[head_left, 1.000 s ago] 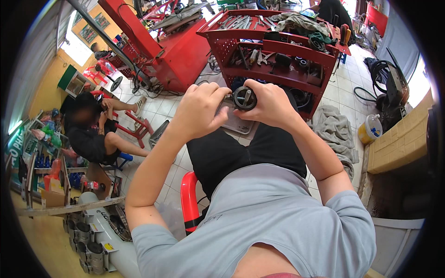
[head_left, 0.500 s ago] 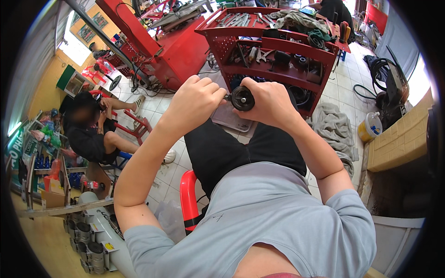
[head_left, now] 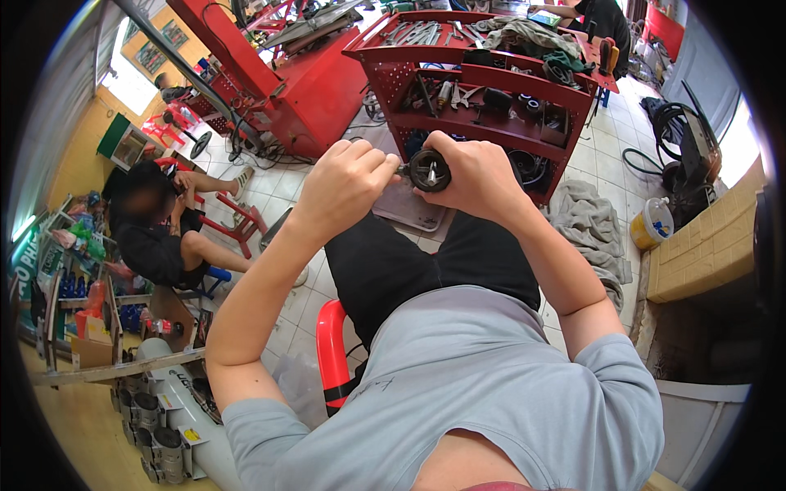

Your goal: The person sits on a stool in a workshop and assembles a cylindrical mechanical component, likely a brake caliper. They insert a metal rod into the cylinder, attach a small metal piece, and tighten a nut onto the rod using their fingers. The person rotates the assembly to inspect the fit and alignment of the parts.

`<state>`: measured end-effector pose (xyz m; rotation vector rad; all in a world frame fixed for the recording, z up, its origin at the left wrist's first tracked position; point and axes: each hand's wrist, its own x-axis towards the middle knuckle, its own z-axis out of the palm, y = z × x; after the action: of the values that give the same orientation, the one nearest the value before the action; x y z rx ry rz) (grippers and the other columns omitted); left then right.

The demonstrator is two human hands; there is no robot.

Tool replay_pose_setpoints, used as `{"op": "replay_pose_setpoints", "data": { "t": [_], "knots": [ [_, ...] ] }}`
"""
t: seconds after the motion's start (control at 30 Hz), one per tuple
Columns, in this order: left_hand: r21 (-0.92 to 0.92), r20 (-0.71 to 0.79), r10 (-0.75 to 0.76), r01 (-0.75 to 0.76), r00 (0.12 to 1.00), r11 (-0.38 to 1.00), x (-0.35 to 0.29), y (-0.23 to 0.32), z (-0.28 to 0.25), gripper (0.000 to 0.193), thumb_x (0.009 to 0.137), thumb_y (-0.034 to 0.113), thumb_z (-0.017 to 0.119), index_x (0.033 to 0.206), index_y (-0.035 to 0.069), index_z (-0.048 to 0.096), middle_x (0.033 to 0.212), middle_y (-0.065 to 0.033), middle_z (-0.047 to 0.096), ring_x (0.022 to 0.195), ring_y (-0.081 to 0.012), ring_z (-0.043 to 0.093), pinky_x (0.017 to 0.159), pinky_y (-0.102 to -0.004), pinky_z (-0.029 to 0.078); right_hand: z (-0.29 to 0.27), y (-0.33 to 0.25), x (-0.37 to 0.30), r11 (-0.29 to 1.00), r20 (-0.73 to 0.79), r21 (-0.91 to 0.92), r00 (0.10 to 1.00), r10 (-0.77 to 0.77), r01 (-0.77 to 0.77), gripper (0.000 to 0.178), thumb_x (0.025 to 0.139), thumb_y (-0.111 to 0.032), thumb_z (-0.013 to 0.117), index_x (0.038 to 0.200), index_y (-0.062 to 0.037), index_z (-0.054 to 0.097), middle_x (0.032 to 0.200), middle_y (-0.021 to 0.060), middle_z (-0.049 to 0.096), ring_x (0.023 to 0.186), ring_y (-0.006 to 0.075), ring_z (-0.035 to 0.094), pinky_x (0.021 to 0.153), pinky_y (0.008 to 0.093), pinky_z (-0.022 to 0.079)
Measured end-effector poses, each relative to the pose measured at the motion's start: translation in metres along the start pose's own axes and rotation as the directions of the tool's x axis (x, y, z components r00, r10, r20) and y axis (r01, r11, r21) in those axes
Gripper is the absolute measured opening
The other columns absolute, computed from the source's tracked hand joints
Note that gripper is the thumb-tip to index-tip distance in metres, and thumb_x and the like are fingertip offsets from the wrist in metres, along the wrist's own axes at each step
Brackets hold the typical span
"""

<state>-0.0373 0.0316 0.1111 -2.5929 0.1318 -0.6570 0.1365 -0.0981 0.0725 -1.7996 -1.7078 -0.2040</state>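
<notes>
Both my hands are raised in front of me over my lap. My right hand (head_left: 479, 173) grips a black round part (head_left: 429, 172) with a cupped face and a bright metal pin at its middle. Close beside it, on the left, my left hand (head_left: 344, 182) is closed, its knuckles up. A small dark metal piece (head_left: 402, 168) shows between the left fingertips and the round part. What the left fingers wrap round is mostly hidden.
A red tool cart (head_left: 483, 61) with wrenches and rags stands ahead. A tray (head_left: 409, 209) lies on the floor below my hands. Grey cloth (head_left: 585, 229) and a yellow-and-white bucket (head_left: 653, 223) are at the right. A seated person (head_left: 151, 225) is at the left.
The round part has tilted in my right hand, so its hollow face and metal pin show more. My left hand has barely shifted.
</notes>
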Motion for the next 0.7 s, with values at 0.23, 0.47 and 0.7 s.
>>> {"op": "replay_pose_setpoints", "data": {
  "t": [0.23, 0.47, 0.7],
  "knots": [
    [-0.519, 0.045, -0.312, 0.289, 0.949, 0.804, -0.010, 0.002, 0.013, 0.041, 0.078, 0.019, 0.072, 0.115, 0.003, 0.060, 0.100, -0.0067, 0.064, 0.095, -0.0201, 0.059, 0.081, -0.0327, 0.044, -0.005, 0.005, 0.003, 0.987, -0.039, 0.162, 0.999, 0.001, 0.005, 0.044, 0.061, -0.035, 0.078, 0.087, -0.0048, 0.059, 0.071, 0.0138, 0.066, 0.069, 0.0331, 0.065, 0.062, 0.0405, 0.050],
    [-0.951, 0.142, -0.418, 0.241, 0.897, 0.194, -0.010, 0.059, 0.046, 0.078, 0.068, 0.012, 0.079, 0.136, 0.002, 0.043, 0.109, -0.0140, 0.064, 0.097, -0.0220, 0.063, 0.084, -0.0328, 0.048, -0.010, -0.008, 0.000, 0.875, 0.096, 0.484, 0.995, -0.014, -0.034, 0.039, 0.061, -0.029, 0.080, 0.087, -0.0030, 0.067, 0.074, 0.0123, 0.067, 0.067, 0.0282, 0.065, 0.066, 0.0345, 0.051],
    [-0.946, 0.173, -0.605, 0.302, 0.777, 0.117, -0.027, 0.085, 0.103, 0.027, 0.079, 0.009, 0.073, 0.101, 0.000, 0.059, 0.087, -0.0051, 0.067, 0.075, -0.0136, 0.064, 0.070, -0.0284, 0.052, -0.020, -0.004, 0.000, 0.973, 0.119, 0.202, 0.989, 0.089, -0.112, 0.070, 0.059, -0.054, 0.081, 0.098, 0.0006, 0.062, 0.085, 0.0181, 0.064, 0.083, 0.0309, 0.064, 0.076, 0.0367, 0.048]
  ]
}}
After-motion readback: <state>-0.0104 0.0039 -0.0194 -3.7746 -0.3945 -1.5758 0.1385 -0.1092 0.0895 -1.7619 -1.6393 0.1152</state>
